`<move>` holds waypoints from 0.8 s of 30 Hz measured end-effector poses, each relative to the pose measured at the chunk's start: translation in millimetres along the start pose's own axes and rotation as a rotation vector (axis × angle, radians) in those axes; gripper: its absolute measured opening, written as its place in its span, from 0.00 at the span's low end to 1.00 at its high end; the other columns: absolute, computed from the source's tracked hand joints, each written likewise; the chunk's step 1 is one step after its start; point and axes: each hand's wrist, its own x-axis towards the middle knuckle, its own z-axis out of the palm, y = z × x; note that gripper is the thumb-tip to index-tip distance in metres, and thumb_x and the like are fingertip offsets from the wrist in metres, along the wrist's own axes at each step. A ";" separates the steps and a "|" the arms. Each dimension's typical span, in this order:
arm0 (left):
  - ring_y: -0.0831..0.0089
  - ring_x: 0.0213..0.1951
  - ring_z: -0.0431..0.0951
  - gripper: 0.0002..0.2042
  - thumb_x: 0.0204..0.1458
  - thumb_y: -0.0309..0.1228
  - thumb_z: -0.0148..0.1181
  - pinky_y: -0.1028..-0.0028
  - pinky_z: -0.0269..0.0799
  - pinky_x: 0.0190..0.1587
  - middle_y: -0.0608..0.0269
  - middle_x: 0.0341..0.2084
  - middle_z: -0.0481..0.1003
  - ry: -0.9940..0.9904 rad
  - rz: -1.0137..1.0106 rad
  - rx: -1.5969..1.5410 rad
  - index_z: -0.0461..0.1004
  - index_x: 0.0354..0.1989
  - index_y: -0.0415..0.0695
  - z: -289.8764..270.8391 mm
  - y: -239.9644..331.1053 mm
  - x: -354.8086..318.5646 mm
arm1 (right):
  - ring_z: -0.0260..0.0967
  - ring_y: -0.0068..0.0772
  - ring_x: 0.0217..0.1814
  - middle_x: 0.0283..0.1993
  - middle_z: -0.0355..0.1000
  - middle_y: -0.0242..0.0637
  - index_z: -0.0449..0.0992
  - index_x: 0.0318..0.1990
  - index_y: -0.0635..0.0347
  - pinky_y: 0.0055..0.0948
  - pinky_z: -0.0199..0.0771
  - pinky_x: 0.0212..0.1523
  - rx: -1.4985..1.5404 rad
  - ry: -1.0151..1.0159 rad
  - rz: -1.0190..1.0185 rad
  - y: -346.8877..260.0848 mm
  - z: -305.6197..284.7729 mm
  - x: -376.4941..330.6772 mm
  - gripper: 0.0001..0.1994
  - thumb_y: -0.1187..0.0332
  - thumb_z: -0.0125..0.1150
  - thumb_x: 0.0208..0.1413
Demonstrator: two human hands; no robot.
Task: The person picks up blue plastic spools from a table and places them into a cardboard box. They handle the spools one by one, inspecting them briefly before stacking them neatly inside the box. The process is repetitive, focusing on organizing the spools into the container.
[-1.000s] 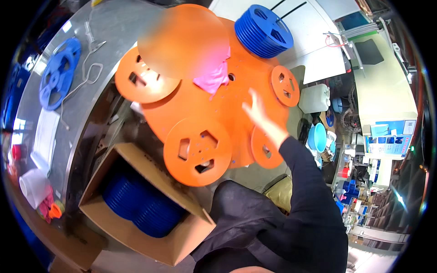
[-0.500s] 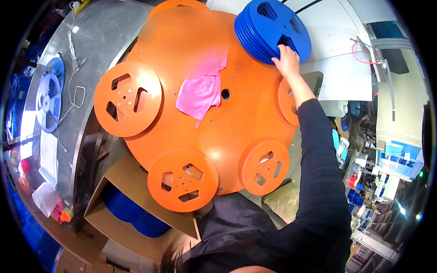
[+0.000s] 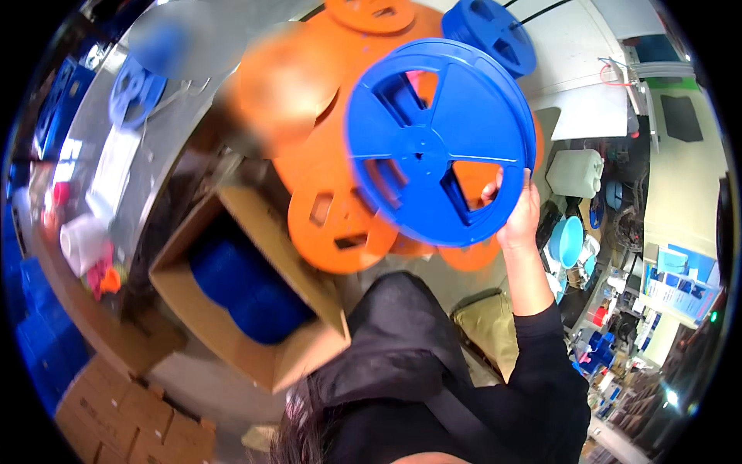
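Note:
My right hand (image 3: 522, 213) grips a large blue reel (image 3: 471, 116) by its lower right rim, with the thumb showing through one of the cut-out windows. The reel is held up, its spoked face toward me, over a round orange table (image 3: 309, 158). Orange discs with windows, such as the front one (image 3: 334, 254), sit around the table's edge, partly hidden by the reel. Beyond it, more blue reels (image 3: 498, 39) are stacked at the far right of the table. My left hand is out of sight.
At the near left, an open cardboard box (image 3: 207, 319) holds blue reels (image 3: 247, 286). A grey metal table (image 3: 174, 166) curves along the left, with a light-blue reel (image 3: 137, 93) on it. A white jug (image 3: 576, 172) and a turquoise basin (image 3: 568, 241) stand at right.
My right hand has lifted a blue reel off the far stack and brought it nearer. The view has shifted, and the pink cloth is now largely hidden.

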 end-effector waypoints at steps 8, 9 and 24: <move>0.65 0.56 0.71 0.17 0.61 0.28 0.47 0.71 0.62 0.62 0.53 0.54 0.72 0.107 0.134 -0.175 0.68 0.57 0.38 -68.3 -107.4 -1.0 | 0.63 0.24 0.24 0.29 0.66 0.30 0.69 0.43 0.57 0.26 0.65 0.26 0.550 -0.168 0.553 74.6 67.1 -216.8 0.23 0.45 0.44 0.65; 0.66 0.56 0.71 0.17 0.61 0.28 0.47 0.71 0.62 0.61 0.55 0.53 0.72 0.124 0.084 -0.265 0.68 0.57 0.38 -77.1 -125.7 -5.4 | 0.63 0.24 0.24 0.28 0.66 0.30 0.69 0.42 0.58 0.26 0.64 0.26 0.573 -0.187 0.584 83.8 76.8 -241.6 0.23 0.45 0.43 0.65; 0.70 0.59 0.67 0.19 0.63 0.24 0.45 0.71 0.57 0.65 0.57 0.58 0.67 0.234 0.199 -0.667 0.63 0.62 0.37 -87.2 -87.1 -12.4 | 0.60 0.23 0.23 0.27 0.64 0.30 0.69 0.43 0.61 0.24 0.64 0.24 0.552 -0.153 0.796 144.7 110.1 -316.1 0.14 0.60 0.43 0.67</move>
